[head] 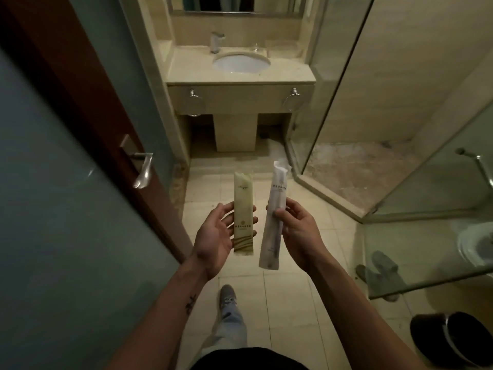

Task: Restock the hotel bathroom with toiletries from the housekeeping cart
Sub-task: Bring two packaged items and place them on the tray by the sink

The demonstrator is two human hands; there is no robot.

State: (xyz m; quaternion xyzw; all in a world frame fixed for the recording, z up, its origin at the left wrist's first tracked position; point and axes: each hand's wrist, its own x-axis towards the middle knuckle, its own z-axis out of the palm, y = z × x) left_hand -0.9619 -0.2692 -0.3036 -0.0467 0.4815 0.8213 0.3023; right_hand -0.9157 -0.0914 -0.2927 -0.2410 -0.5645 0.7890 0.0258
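Hands are carrying the stock out in front of the body, side by side and print-up, probably so both can be checked before being set down. Left hand (213,233) is cradling a cream packet (243,212) across loosely curled fingers, fingertips hooking its far edge; right hand (296,228) is pinching a white packet (274,217) under the thumb. Both are hanging over the floor tiles (293,303), well apart from the counter (192,68), whose back right corner is carrying a glass (256,48).

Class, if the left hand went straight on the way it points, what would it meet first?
Likely the white packet in the right hand: the left hand angles inward toward it, though depth is unclear.
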